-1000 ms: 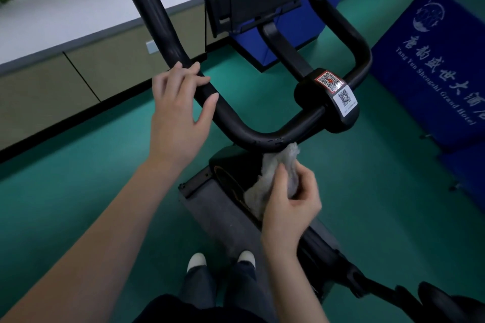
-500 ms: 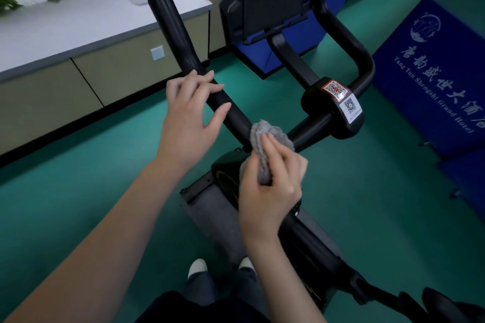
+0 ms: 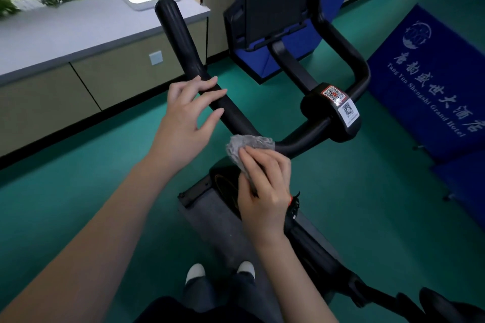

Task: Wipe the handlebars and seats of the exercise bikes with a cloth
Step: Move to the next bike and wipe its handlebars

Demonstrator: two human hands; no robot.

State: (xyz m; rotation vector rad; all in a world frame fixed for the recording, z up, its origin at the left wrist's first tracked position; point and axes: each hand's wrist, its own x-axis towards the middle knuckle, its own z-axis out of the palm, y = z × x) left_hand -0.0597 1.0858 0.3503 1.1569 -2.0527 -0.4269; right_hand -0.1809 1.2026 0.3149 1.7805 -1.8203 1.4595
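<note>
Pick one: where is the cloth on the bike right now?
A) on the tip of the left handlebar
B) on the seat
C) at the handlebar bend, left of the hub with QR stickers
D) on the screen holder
C: the right hand holds the grey cloth against the handlebar at its bend, just left of the hub with QR stickers, while the left hand lies open on the bar higher up.

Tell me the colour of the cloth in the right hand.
Mottled grey cloth, pressed on the black handlebar; the head view shows it best.
</note>
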